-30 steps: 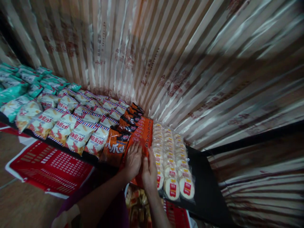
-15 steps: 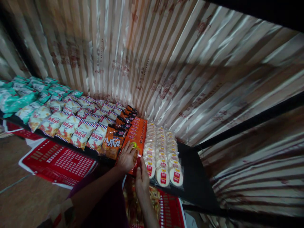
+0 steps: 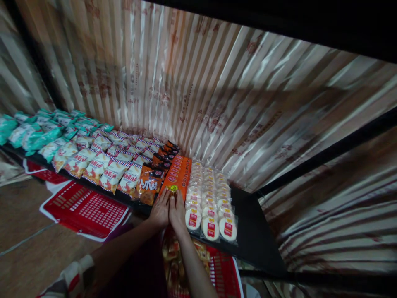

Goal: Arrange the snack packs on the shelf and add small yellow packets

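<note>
Shifted since the earlier frame: right hand [image 3: 177,212], from the right edge of the orange packs [image 3: 178,174] inward to lie close beside the left hand [image 3: 160,210]. Laid over the front end of the column, fingers extended forward with little spread; any grip under the palms hidden, so impossible to judge. Probably flat contact for steadying rather than lifting. Orange packs on the black shelf [image 3: 254,231], between the black-and-orange bags [image 3: 150,184] and the round packs [image 3: 211,229]. Overlapped front to back (only a strip exposed on most), presumably to fit many into one narrow column. Farther left, white bags [image 3: 110,171] in rows, then teal bags [image 3: 49,128], likely grouped by kind. Lower than the shelf, red baskets [image 3: 89,209], perhaps kept there to leave the upper surface for display.
</note>
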`<state>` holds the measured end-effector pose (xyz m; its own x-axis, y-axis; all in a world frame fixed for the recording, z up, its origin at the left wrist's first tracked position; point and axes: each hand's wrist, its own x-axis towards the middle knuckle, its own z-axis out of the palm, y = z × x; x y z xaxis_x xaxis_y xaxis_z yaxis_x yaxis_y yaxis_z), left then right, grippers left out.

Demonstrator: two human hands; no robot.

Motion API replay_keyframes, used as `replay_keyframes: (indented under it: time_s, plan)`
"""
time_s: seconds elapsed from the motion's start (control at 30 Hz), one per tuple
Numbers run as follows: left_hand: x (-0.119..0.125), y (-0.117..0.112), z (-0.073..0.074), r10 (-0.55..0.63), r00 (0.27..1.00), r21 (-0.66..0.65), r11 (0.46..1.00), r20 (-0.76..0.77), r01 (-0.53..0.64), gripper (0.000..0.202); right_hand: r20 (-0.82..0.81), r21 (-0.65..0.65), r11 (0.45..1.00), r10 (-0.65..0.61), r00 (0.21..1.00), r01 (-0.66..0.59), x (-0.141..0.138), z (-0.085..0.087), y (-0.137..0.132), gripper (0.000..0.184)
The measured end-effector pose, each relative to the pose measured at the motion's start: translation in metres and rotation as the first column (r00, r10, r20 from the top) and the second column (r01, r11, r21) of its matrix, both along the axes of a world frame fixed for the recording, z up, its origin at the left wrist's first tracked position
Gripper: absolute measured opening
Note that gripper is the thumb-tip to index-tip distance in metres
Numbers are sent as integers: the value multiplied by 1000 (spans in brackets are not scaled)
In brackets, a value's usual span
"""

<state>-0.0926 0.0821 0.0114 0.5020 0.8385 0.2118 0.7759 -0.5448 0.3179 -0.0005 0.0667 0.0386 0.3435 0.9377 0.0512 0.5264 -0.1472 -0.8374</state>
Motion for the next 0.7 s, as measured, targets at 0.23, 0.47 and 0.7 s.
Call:
replay_keyframes:
  time_s: [0.23,0.47,0.7]
  plan:
    - [6,14,-11,17,998,51,998,63,-21,63,84,-78,996,-27,996,33,10,-1,43,66]
    - [19,26,-25,55,995,149,986,86,-68,59,186,-90,991,-82,979,100,19,-3,68,66]
    - [22,26,-36,65,989,269,958,130,-98,52,225,-94,986,-115,968,139,20,-6,76,67]
